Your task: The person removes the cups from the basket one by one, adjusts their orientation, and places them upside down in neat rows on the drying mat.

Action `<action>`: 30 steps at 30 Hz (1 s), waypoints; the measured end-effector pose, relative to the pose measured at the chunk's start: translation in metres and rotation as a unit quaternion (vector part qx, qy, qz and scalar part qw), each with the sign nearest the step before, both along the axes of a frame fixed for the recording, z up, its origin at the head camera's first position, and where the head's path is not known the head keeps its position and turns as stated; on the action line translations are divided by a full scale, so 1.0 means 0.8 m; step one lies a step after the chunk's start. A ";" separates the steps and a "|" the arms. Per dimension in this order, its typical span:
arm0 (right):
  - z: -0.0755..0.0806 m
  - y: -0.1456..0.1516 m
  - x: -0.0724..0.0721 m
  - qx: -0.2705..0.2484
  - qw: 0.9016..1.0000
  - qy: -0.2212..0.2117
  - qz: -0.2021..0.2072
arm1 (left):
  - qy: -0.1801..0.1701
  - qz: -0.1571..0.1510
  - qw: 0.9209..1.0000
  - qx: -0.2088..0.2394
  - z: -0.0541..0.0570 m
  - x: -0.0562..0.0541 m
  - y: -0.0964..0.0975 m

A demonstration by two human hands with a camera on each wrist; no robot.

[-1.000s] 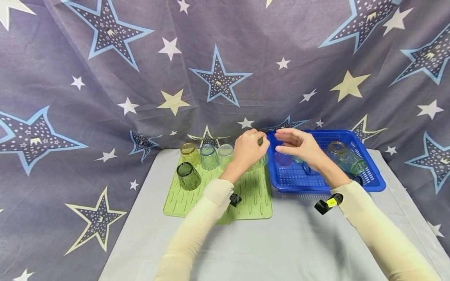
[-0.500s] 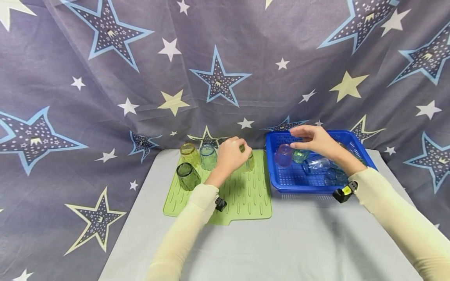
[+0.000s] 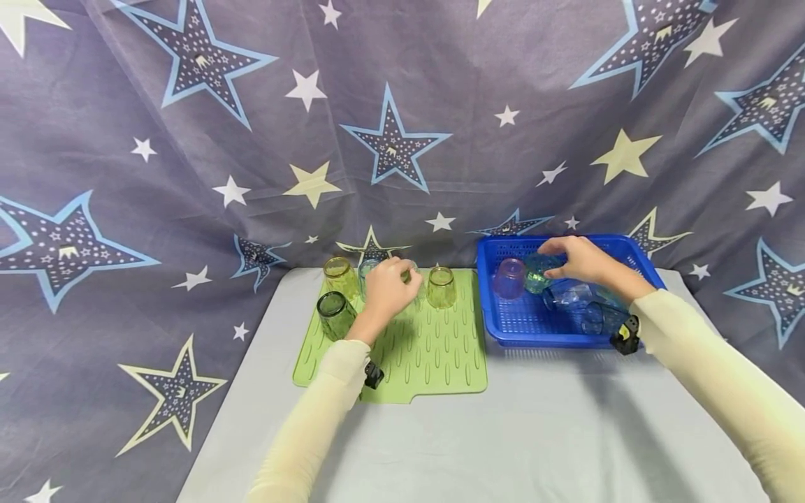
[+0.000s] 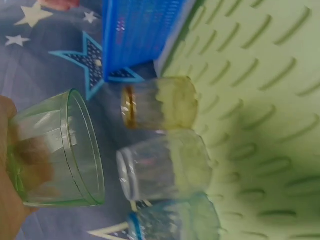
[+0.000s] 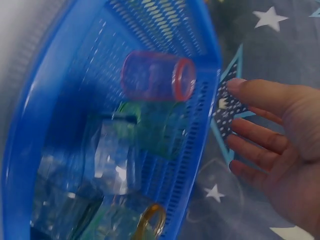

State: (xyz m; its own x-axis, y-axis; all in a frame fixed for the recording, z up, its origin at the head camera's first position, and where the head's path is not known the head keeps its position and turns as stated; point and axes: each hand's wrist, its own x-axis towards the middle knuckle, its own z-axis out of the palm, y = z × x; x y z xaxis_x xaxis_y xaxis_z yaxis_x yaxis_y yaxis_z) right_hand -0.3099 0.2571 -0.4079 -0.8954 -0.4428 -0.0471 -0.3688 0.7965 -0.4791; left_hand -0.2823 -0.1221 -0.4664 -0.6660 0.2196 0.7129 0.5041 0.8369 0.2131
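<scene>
My left hand (image 3: 388, 290) is over the back of the green drying mat (image 3: 434, 356), in front of the blue and clear glasses. In the left wrist view it holds a pale green glass (image 4: 60, 150) by its base end. Near that glass stand a yellowish glass (image 4: 165, 103), a clear glass (image 4: 167, 165) and a blue glass (image 4: 177, 220). My right hand (image 3: 581, 262) hovers over the blue basket (image 3: 531, 341), close to a green glass (image 3: 537, 276). Its fingers are spread and hold nothing in the right wrist view.
On the mat's left side stand a dark green glass (image 3: 336, 314) and a yellow glass (image 3: 339, 276). In the basket are a purple-pink glass (image 3: 509, 279), a clear-blue glass (image 3: 569, 295) and others. A star-patterned curtain (image 3: 402, 209) hangs behind.
My left hand has moved left across the mat with the pale green glass, uncovering the yellowish glass at the back right. My right hand has moved right, farther over the basket.
</scene>
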 end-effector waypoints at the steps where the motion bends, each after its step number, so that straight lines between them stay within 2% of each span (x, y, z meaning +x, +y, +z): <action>1: -0.002 0.002 -0.002 0.011 1.000 -0.002 0.002 | 0.001 0.002 1.000 -0.001 -0.003 0.000 -0.004; 8: -0.019 0.013 -0.014 0.083 0.996 0.009 0.022 | -0.024 0.024 0.999 -0.024 -0.021 0.005 -0.025; 16: -0.034 0.019 -0.021 0.147 0.989 0.015 0.030 | -0.048 0.038 0.998 -0.030 -0.045 0.006 -0.047; 22: -0.041 0.021 -0.020 0.176 0.984 -0.006 0.012 | -0.078 0.041 0.996 -0.034 -0.059 0.004 -0.058; 30: -0.057 0.028 -0.023 0.198 0.980 -0.019 0.015 | -0.115 0.038 0.991 -0.049 -0.074 0.002 -0.067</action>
